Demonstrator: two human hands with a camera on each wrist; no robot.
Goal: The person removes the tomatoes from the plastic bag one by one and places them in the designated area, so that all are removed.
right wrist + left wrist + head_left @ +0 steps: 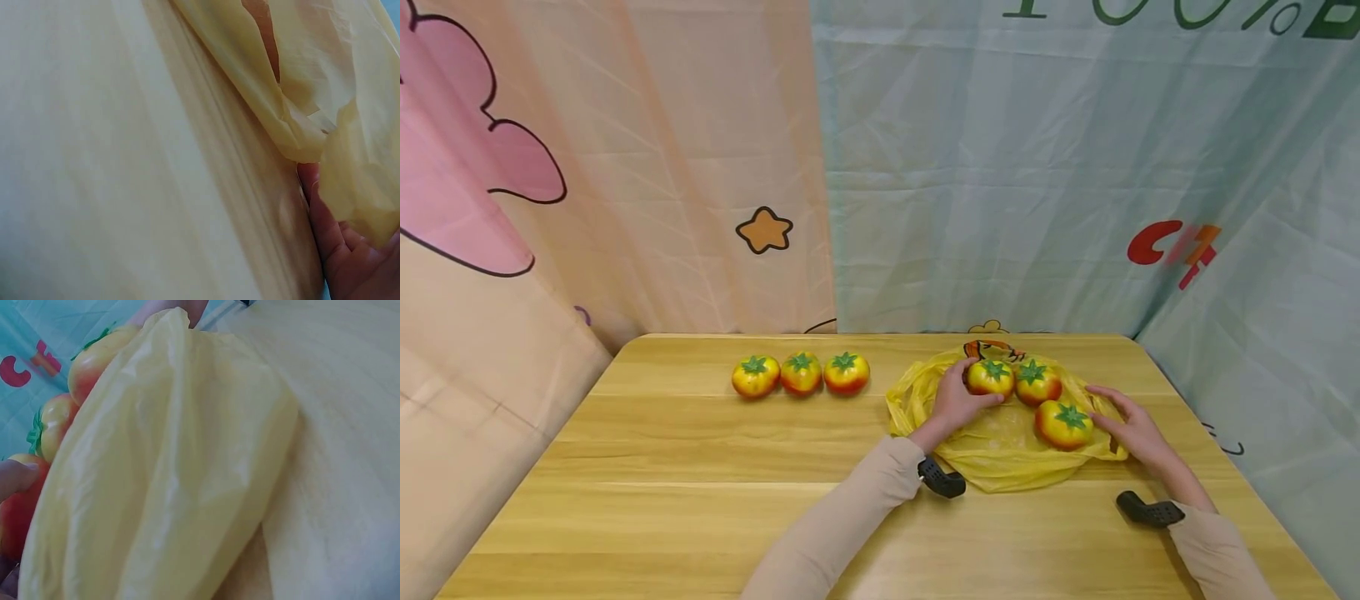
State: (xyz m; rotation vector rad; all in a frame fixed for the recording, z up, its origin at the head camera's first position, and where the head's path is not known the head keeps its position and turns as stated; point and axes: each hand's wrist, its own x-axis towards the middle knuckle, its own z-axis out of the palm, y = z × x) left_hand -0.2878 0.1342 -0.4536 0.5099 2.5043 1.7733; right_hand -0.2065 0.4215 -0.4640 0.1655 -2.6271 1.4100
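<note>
Several red-and-yellow tomatoes with green leafy tops are on the table. My left hand (961,396) grips one tomato (989,377) with thumb and fingers on either side; its thumb (28,472) shows in the left wrist view. Beneath lies a thin yellow plastic bag (1000,471), spread out flat and crumpled. A second tomato (1037,383) and a third tomato (1063,425) sit on it. At the bag's right edge is my right hand (1138,429), fingers loosely extended, thumb near the third tomato. The bag's edge partly covers that hand in the right wrist view.
A row of three tomatoes (801,373) stands left of the bag, near the back edge of the wooden table (647,500). Printed cloth curtains (925,167) hang behind the table and at both sides. Black straps are on both wrists.
</note>
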